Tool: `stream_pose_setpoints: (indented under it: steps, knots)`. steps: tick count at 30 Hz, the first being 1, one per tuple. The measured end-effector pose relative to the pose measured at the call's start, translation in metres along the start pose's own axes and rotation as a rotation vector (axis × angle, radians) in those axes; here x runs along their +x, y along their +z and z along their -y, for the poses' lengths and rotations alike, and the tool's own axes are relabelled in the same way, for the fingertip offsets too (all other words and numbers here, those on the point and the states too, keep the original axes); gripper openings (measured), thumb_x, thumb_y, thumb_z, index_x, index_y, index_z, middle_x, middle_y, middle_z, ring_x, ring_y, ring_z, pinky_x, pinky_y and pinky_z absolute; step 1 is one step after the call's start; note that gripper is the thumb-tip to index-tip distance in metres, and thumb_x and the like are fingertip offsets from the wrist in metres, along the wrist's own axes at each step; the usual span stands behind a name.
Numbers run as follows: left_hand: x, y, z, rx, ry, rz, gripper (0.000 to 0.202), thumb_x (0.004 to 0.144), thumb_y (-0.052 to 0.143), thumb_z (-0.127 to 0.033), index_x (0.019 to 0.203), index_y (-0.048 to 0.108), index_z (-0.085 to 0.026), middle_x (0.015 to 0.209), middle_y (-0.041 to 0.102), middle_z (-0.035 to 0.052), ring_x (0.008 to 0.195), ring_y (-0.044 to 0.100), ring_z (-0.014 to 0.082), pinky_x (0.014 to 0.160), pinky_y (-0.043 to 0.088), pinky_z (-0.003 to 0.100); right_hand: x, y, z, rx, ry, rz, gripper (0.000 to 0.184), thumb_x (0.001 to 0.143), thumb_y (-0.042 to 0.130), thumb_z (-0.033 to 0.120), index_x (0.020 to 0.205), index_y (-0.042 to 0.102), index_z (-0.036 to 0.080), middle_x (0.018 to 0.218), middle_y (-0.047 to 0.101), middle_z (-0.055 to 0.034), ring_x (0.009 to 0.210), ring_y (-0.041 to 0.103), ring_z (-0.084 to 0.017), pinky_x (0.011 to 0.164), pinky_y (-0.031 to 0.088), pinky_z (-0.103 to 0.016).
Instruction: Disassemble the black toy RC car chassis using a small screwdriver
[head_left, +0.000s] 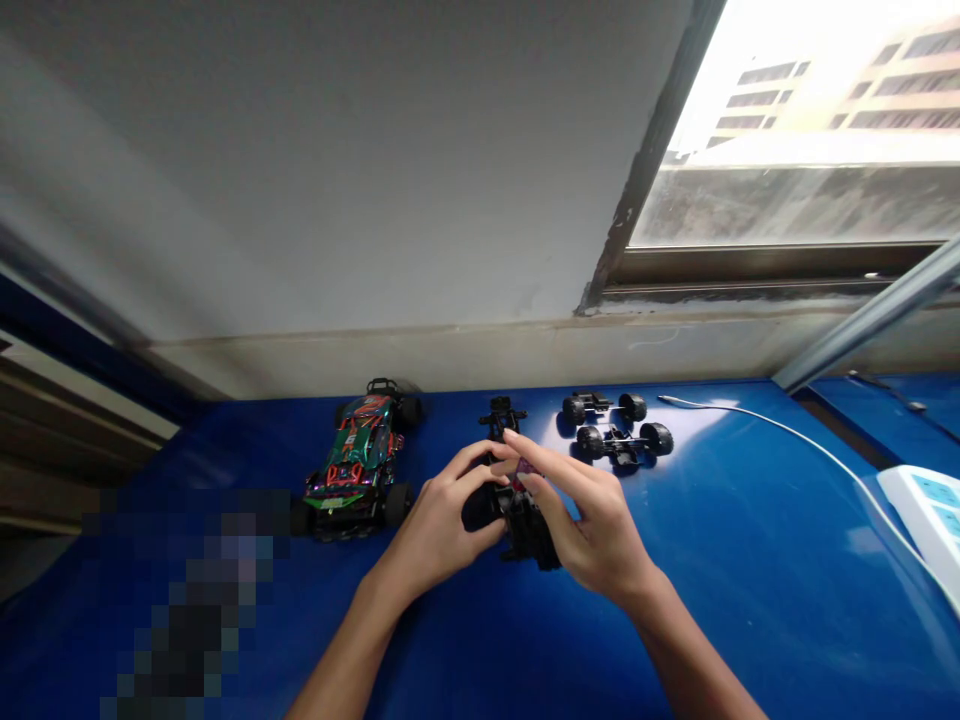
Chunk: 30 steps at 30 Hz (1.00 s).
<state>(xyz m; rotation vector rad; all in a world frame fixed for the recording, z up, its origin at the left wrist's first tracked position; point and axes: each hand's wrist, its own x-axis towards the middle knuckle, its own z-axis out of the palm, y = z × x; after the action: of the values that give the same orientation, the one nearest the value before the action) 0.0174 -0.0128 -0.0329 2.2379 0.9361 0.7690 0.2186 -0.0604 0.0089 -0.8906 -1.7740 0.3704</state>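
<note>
A black toy car chassis [529, 530] lies lengthwise on the blue table, partly hidden under both hands. My left hand [450, 505] curves around its left side, thumb low against the edge and fingers bent over the top. From the right, my right hand [589, 510] reaches over the chassis, its thumb and fingers closed around a small purple-red part [523, 470] at the middle. The fingertips of both hands nearly meet there, so what exactly they press is hard to see. The front end of the chassis shows beyond the fingers.
A green and red toy car [360, 450] stands left of my hands. To the right are two black wheel axles [622, 440] with tyres. A white cable [780, 425] runs to a white power strip [926, 530]. Wall and window [795, 200] bound the back; a pixelated patch covers the lower left.
</note>
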Motion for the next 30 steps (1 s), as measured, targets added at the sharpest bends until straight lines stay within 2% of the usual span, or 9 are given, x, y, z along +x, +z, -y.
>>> stream_pose_setpoints:
  steps: [2,5,7,12,15,19,21,25,30]
  knots:
    - [-0.001,0.0,0.0,0.01,-0.005,-0.002,0.038,0.088,0.076,-0.019,0.124,0.069,-0.029,0.155,0.058,0.0064,0.143,0.06,0.0291,0.12,0.051,0.043,0.001,0.003,-0.001,-0.03,-0.002,-0.069,0.049,0.1,0.062,0.005,0.142,0.068,0.029,0.114,0.078,-0.0043,0.099,0.076,-0.014,0.087,0.062,-0.024]
    - [-0.001,0.0,-0.001,0.003,-0.022,0.015,0.033,0.088,0.077,-0.021,0.12,0.071,-0.029,0.157,0.056,0.0053,0.142,0.061,0.0292,0.121,0.051,0.044,0.004,0.008,0.001,-0.069,0.015,-0.125,0.03,0.095,0.074,0.009,0.12,0.076,0.026,0.092,0.069,-0.0018,0.078,0.07,-0.013,0.072,0.06,-0.024]
    - [-0.001,0.0,-0.002,-0.012,-0.029,0.018,0.034,0.088,0.078,-0.02,0.12,0.071,-0.029,0.158,0.056,0.0051,0.141,0.061,0.0289,0.121,0.051,0.045,0.004,0.009,0.003,-0.098,0.029,-0.132,0.029,0.094,0.075,0.011,0.12,0.076,0.024,0.095,0.068,-0.0035,0.082,0.07,-0.014,0.075,0.06,-0.026]
    - [0.001,0.001,-0.003,-0.058,-0.015,-0.006,0.041,0.083,0.078,-0.014,0.12,0.072,-0.03,0.159,0.056,0.0048,0.139,0.064,0.0297,0.119,0.052,0.046,0.0,0.001,0.002,-0.07,0.066,0.051,0.057,0.104,0.052,0.006,0.156,0.054,0.029,0.141,0.071,-0.0092,0.129,0.069,-0.021,0.108,0.057,-0.035]
    - [0.0,0.001,-0.003,-0.071,-0.031,-0.006,0.04,0.084,0.079,-0.016,0.121,0.073,-0.03,0.16,0.056,0.0053,0.135,0.067,0.0305,0.116,0.054,0.046,-0.001,-0.001,-0.002,-0.09,0.038,-0.016,0.052,0.1,0.062,0.006,0.145,0.065,0.032,0.118,0.079,-0.0043,0.103,0.077,-0.018,0.089,0.062,-0.029]
    - [-0.001,0.0,-0.004,-0.065,-0.061,0.003,0.036,0.083,0.079,-0.017,0.117,0.074,-0.03,0.16,0.056,0.005,0.131,0.069,0.0331,0.115,0.055,0.05,0.0,0.002,-0.002,-0.126,0.025,-0.117,0.034,0.092,0.076,0.009,0.119,0.075,0.029,0.087,0.068,-0.0002,0.072,0.066,-0.015,0.065,0.057,-0.028]
    - [-0.001,-0.001,-0.005,-0.069,-0.061,0.0,0.036,0.082,0.08,-0.016,0.115,0.073,-0.03,0.16,0.056,0.0051,0.131,0.07,0.0339,0.114,0.056,0.052,-0.001,0.003,-0.001,-0.135,0.029,-0.1,0.032,0.094,0.073,0.011,0.121,0.075,0.028,0.094,0.071,-0.0035,0.08,0.07,-0.018,0.069,0.059,-0.031]
    - [-0.001,0.0,-0.005,-0.089,-0.045,-0.012,0.042,0.081,0.08,-0.013,0.119,0.073,-0.031,0.161,0.055,0.0053,0.134,0.068,0.0331,0.113,0.056,0.05,-0.007,0.0,-0.003,-0.103,0.081,0.011,0.049,0.102,0.056,0.009,0.145,0.065,0.032,0.129,0.076,-0.0082,0.115,0.075,-0.025,0.095,0.063,-0.039]
    - [-0.001,0.0,-0.006,-0.082,-0.057,-0.004,0.037,0.084,0.081,-0.02,0.119,0.073,-0.03,0.159,0.057,0.0059,0.134,0.068,0.0336,0.113,0.056,0.05,-0.007,0.006,-0.005,-0.071,0.047,-0.106,0.049,0.093,0.072,0.004,0.132,0.072,0.034,0.097,0.074,-0.0017,0.082,0.072,-0.017,0.072,0.06,-0.031]
